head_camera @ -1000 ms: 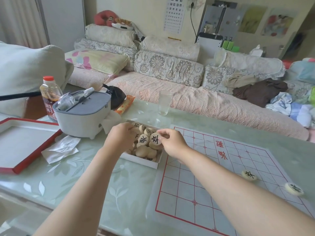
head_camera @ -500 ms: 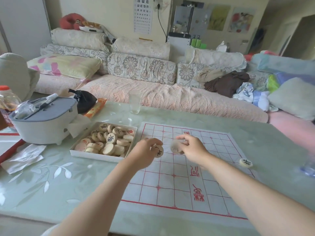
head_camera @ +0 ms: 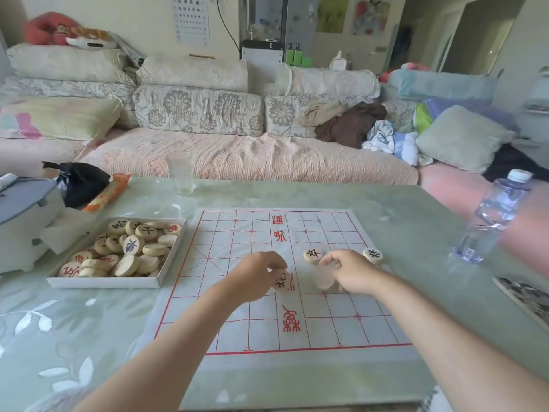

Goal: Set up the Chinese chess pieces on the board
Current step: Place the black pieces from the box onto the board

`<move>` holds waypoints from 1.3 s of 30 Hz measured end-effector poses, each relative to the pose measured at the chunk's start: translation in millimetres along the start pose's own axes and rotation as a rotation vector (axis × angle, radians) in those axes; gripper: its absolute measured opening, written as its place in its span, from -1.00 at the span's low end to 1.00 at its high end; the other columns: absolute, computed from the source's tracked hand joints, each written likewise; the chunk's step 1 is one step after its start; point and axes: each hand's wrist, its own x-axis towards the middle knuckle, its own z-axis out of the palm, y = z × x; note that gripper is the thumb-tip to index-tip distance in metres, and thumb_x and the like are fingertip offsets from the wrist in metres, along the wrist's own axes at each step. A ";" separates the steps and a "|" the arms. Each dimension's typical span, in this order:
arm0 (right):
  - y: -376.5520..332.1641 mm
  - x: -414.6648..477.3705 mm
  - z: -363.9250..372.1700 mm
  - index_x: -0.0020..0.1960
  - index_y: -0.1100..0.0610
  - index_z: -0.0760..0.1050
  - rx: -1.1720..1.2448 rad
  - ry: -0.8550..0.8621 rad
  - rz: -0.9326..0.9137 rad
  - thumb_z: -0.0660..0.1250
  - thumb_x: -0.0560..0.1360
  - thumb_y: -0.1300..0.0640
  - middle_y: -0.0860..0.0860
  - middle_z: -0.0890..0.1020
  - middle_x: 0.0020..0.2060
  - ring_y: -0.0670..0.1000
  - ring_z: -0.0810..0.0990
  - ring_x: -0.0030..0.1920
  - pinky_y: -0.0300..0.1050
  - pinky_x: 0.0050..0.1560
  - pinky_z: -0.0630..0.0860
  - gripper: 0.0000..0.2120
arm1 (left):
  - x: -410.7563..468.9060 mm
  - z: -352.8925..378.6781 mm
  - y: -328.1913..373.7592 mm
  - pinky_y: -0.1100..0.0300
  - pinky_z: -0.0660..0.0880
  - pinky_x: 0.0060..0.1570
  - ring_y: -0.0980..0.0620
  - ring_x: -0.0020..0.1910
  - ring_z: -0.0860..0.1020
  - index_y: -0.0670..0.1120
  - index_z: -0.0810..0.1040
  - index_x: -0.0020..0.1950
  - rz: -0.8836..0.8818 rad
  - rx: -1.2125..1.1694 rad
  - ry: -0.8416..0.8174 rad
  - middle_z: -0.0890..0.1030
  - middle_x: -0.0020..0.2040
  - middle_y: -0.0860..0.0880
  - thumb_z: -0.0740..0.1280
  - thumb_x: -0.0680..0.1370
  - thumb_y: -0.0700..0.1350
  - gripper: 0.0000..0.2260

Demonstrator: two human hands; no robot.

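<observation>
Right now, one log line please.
left hand: holds black piece | right hand: holds blurred piece | board: two pieces set | box: many left

Both bare forearms reach forward, roughly side by side, wrists low. The left hand (head_camera: 257,278) is curled, knuckles up, its fingertips pinching a black-marked piece (head_camera: 281,281). The right hand (head_camera: 355,273) is curled too, fingers gripping a blurred piece (head_camera: 323,278).

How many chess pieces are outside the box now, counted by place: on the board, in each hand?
Loose pieces on the board: 2
Black-lettered piece in left hand: 1
Blurred piece in right hand: 1
Total: 4
</observation>
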 end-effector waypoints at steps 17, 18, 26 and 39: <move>-0.1 -15.3 2.5 0.22 -0.13 0.48 -0.155 -0.052 -0.109 0.48 0.40 -0.07 -0.19 0.57 0.06 -0.26 0.50 -0.15 -0.43 -0.29 0.29 -0.58 | -7.9 -2.8 -0.6 0.28 0.47 0.01 0.14 0.03 0.52 0.06 0.54 0.25 0.062 0.041 -0.021 0.51 0.08 0.15 0.49 0.40 0.04 -0.56; 0.5 -17.1 3.0 0.20 -0.13 0.47 -0.148 -0.057 -0.111 0.49 0.39 -0.09 -0.18 0.57 0.05 -0.26 0.50 -0.17 -0.40 -0.29 0.31 -0.59 | -8.6 -2.9 1.9 0.29 0.48 -0.03 0.14 0.00 0.54 0.06 0.55 0.24 0.064 0.016 -0.011 0.52 0.08 0.14 0.50 0.39 0.03 -0.57; -5.6 -25.9 4.4 0.11 -0.08 0.54 0.202 0.002 -0.097 0.34 0.55 -0.09 -0.08 0.58 0.10 -0.08 0.60 -0.05 -0.13 -0.05 0.52 -0.83 | -15.6 8.7 26.2 0.26 0.57 -0.27 0.17 -0.12 0.56 0.11 0.53 0.21 0.044 -0.142 -0.010 0.53 0.07 0.13 0.54 0.36 -0.08 -0.56; 9.6 -50.9 -2.5 0.11 0.20 0.45 0.791 -0.015 -0.071 0.35 0.56 0.35 0.23 0.67 0.03 0.10 0.68 -0.21 -0.12 -0.32 0.58 -0.83 | -33.0 32.3 68.0 0.08 0.52 0.21 -0.07 0.12 0.63 -0.09 0.55 0.23 -0.050 -0.943 -0.248 0.66 0.11 -0.15 0.47 0.45 -0.24 -0.64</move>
